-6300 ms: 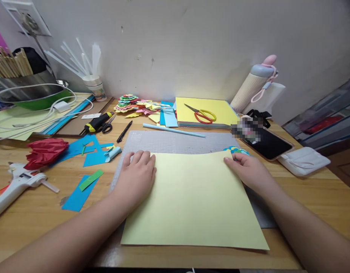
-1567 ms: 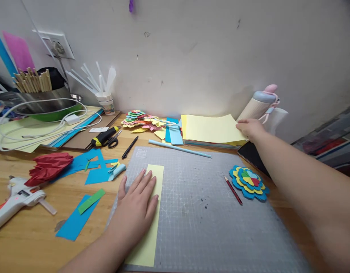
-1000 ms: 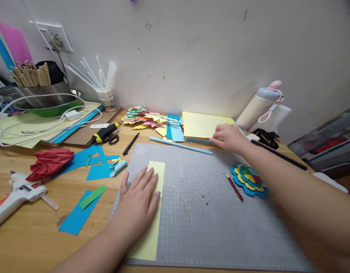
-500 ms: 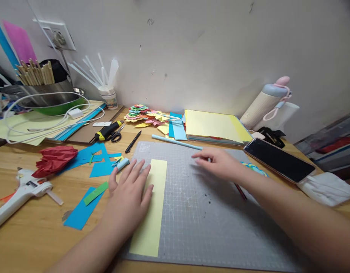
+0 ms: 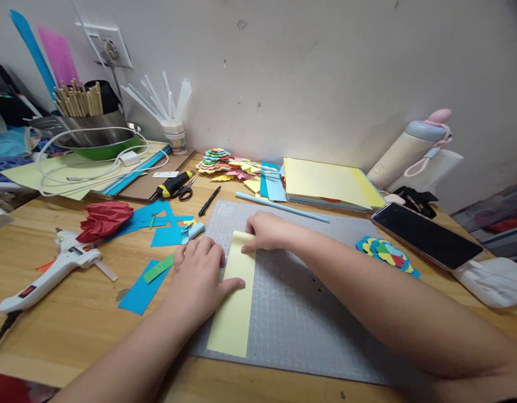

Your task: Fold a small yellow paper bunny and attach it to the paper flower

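A pale yellow paper strip (image 5: 233, 319) lies lengthwise on the grey cutting mat (image 5: 292, 330). My right hand (image 5: 267, 230) pinches its far end, where the paper bends up slightly between thumb and fingers. At the strip's left edge rests my left hand (image 5: 202, 274); its thumb is spread out onto the paper and its fingers bend down beside it. Just beyond those fingers is a small rolled light-blue paper piece (image 5: 193, 232). A thin light-blue paper stick (image 5: 281, 207) lies across the mat's far edge.
Left are a glue gun (image 5: 69, 257), crumpled red paper (image 5: 105, 219) and blue paper scraps (image 5: 141, 296). Scissors (image 5: 185, 192) and a black pen (image 5: 209, 200) lie behind. To the right are a layered paper flower (image 5: 386, 254), a phone (image 5: 426, 235) and a bottle (image 5: 403, 151).
My right hand has moved left and taken hold of the strip's far end. My left fingers have bent in, with the thumb still over the strip. The view has shifted slightly.
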{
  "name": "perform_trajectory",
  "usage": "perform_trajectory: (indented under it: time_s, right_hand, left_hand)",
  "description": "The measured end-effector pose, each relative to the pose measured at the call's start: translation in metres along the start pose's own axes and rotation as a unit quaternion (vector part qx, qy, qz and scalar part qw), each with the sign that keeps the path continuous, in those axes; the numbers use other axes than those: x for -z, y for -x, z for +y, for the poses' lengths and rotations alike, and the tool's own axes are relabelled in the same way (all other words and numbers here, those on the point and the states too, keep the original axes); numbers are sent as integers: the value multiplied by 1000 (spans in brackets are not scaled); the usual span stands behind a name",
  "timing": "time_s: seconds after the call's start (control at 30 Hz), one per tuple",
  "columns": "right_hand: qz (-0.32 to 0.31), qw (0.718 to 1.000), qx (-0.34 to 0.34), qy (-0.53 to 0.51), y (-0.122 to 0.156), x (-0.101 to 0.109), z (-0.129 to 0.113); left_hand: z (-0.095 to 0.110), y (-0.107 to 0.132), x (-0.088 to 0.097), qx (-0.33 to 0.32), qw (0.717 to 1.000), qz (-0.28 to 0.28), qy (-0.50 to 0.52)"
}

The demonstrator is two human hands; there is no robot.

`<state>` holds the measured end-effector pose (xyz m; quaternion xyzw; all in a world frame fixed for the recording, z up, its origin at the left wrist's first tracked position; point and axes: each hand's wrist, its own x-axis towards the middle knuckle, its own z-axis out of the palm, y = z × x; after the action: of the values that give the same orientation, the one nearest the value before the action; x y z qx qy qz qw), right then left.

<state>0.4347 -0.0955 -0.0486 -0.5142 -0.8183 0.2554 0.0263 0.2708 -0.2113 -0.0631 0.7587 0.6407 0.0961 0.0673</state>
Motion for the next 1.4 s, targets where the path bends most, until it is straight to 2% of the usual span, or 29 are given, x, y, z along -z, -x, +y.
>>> perform_trajectory:
  time_s: [0.17, 0.27, 0.37, 0.47, 0.53, 0.57, 0.6, 0.67, 0.73, 0.8, 0.87, 0.93, 1.0, 1.07, 1.13, 1.2, 1.33, 1.4]
  right_hand:
    - [40, 988, 21, -147, 18, -13, 0]
    - [97, 960, 56, -258, 25, -22, 6]
    - [196, 921, 80, -328, 34, -13, 16]
    - [364, 854, 100, -359, 58, 11, 24]
    - [525, 763, 144, -348, 86, 23, 25]
    - [562, 741, 167, -328, 102, 24, 25]
    - [559, 759, 209, -260, 118, 21, 25]
    - [430, 846, 300, -99, 148, 4, 28]
    - [305, 887, 348, 18, 171, -21, 32]
    - [247, 915, 316, 42, 185, -44, 37]
    - [207, 934, 291, 26, 193, -56, 38]
    - [154, 954, 258, -8, 195, -54, 37]
    - [85, 977, 189, -46, 189, -43, 33]
    - [32, 992, 98, -77, 177, -30, 30]
    - [18, 994, 49, -98, 161, -21, 29]
    - [22, 995, 38, -93, 146, -19, 31]
    - [23, 995, 41, -89, 131, -29, 38]
    - [30, 995, 42, -86, 130, -33, 40]
  left_hand:
    - [1, 2, -1, -7, 1000, 8, 0]
    - [1, 2, -2, -13, 1000, 26, -1]
    - [1, 1, -2, -16, 998, 61, 9]
    - [0, 1, -1, -23, 990, 133, 36]
    - [-1, 1, 0, -25, 983, 171, 56]
    - [-1, 2, 0, -28, 981, 181, 64]
    - [-1, 3, 0, -32, 980, 183, 69]
    - [0, 4, 0, -49, 982, 168, 75]
    - [1, 5, -1, -95, 983, 128, 85]
    - [5, 6, -2, -168, 979, 66, 98]
    - [9, 8, -3, -248, 963, 0, 106]
    - [15, 9, -3, -303, 946, -52, 104]
    - [20, 12, -2, -326, 937, -78, 96]
    - [24, 15, -1, -329, 937, -84, 82]
    - [28, 20, -1, -317, 943, -78, 64]
    - [31, 30, -3, -285, 955, -71, 50]
    - [35, 55, -14, -195, 977, -34, 72]
    - [36, 65, -19, -188, 979, -2, 83]
